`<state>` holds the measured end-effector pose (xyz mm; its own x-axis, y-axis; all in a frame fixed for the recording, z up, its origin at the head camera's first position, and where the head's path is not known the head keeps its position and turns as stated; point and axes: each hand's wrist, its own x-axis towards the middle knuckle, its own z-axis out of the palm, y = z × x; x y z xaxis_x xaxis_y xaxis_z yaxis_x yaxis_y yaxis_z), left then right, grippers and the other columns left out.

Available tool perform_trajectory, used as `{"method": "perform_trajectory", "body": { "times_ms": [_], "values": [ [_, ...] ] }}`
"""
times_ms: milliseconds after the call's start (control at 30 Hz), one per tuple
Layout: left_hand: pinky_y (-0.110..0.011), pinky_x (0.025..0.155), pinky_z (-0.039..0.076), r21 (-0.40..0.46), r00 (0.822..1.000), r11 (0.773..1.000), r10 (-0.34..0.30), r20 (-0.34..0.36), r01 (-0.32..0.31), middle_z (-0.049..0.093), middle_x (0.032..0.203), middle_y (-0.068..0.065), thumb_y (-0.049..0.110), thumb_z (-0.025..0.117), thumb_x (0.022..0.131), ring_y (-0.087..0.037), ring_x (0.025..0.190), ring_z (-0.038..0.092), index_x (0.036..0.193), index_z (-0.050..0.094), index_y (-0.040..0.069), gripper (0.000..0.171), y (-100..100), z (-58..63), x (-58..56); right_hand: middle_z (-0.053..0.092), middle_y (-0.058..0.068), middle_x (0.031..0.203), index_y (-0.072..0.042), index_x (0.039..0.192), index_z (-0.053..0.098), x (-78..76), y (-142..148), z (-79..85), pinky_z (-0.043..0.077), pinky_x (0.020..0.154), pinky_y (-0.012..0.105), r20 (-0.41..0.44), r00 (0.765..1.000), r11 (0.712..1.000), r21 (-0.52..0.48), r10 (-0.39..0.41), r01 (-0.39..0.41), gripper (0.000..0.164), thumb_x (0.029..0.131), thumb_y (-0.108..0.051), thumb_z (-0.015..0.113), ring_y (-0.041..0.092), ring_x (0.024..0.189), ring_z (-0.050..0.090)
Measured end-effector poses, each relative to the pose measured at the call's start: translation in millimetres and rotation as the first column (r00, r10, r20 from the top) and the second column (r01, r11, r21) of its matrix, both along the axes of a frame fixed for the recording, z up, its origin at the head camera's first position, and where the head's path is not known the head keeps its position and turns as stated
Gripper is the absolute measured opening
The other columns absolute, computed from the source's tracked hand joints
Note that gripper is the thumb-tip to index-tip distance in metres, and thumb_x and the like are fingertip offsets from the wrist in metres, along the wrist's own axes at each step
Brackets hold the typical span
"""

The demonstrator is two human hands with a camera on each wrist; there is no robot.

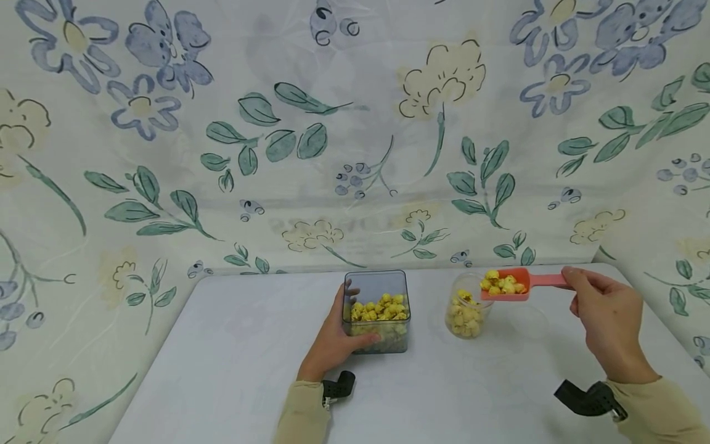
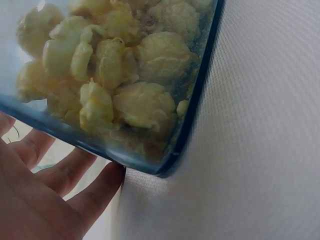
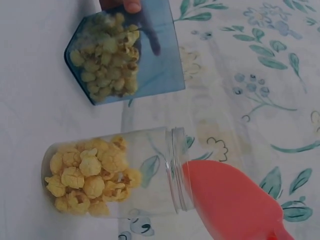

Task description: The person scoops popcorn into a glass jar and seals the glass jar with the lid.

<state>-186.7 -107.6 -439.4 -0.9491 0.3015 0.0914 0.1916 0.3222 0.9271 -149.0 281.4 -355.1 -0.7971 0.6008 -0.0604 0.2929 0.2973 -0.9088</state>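
Observation:
My left hand (image 1: 335, 336) grips the left side of a clear bluish square container (image 1: 377, 280), thumb across its front and fingers behind. Yellow popcorn (image 1: 383, 308) fills its lower part. In my right hand (image 1: 610, 314) the handle of a red scoop (image 1: 518, 297) is pinched between thumb and fingers. Popcorn (image 1: 499, 283) lies in the scoop, whose front end is over the rim of a clear round jar (image 3: 150, 200). That jar stands upright to the right of the container, partly filled with popcorn (image 3: 90, 175); in the right wrist view the scoop's tip touches or overlaps its mouth.
A white table (image 1: 244, 351) carries both containers. Right of the jar lies a faint clear round piece (image 1: 529, 324), perhaps a lid. Behind and at both sides hangs a floral cloth (image 1: 377, 185). Each wrist wears a black camera mount (image 1: 590, 398).

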Motion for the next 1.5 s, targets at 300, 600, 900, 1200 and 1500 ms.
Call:
{"method": "perform_trajectory", "body": {
  "times_ms": [300,600,900,1200,1500],
  "values": [
    [-0.055,0.107,0.021,0.018,1.000,1.000,-0.014,0.006,0.014,0.027,0.148,-0.009,0.025,0.079,0.075,-0.029,0.137,0.023,0.150,0.003,0.018,0.107,0,0.3,0.4,0.054,-0.007,0.062,-0.003,0.122,0.059,-0.1,0,4.9,0.028,0.035,0.032,0.003,1.000,0.997,0.077,0.029,-0.029,0.060,0.087,-0.051,0.054,0.014,0.053,0.047],
    [-0.052,0.107,0.021,0.001,1.000,1.000,-0.018,0.008,0.018,0.027,0.148,-0.007,0.026,0.079,0.074,-0.028,0.136,0.024,0.149,0.002,0.028,0.107,-1,1.8,0.2,0.056,-0.015,0.066,-0.004,0.120,0.061,-2.6,-2,9.5,0.029,0.034,0.030,-0.036,0.999,0.994,0.113,0.014,-0.010,0.054,0.088,-0.048,0.055,0.010,0.052,0.047],
    [-0.053,0.108,0.020,-0.003,1.000,1.000,-0.009,0.019,0.009,0.028,0.148,-0.006,0.026,0.079,0.074,-0.027,0.137,0.023,0.149,0.003,0.029,0.107,-1,3.1,1.3,0.059,-0.015,0.070,-0.003,0.116,0.061,-5.4,-4,11.6,0.034,0.037,0.023,-0.079,0.997,1.000,0.016,-0.020,0.022,0.045,0.088,-0.038,0.060,0.008,0.048,0.047],
    [-0.054,0.107,0.021,0.003,1.000,1.000,-0.016,0.012,0.016,0.028,0.148,-0.009,0.026,0.079,0.075,-0.028,0.137,0.023,0.150,0.003,0.023,0.107,-1,1.5,1.3,0.061,-0.010,0.073,-0.004,0.110,0.064,-3.2,-17,11.5,0.038,0.042,0.019,-0.151,0.988,0.999,-0.026,0.033,-0.037,0.036,0.089,-0.033,0.061,0.008,0.048,0.047],
    [-0.055,0.106,0.021,0.010,1.000,1.000,-0.015,0.013,0.015,0.027,0.148,-0.009,0.025,0.078,0.075,-0.029,0.137,0.023,0.150,0.002,0.020,0.107,-1,3.3,1.7,0.059,-0.005,0.069,-0.002,0.111,0.065,-3.5,-32,13.5,0.030,0.036,0.024,-0.198,0.976,0.995,-0.033,0.087,-0.096,0.036,0.089,-0.030,0.061,0.008,0.049,0.046]
  ]
}}
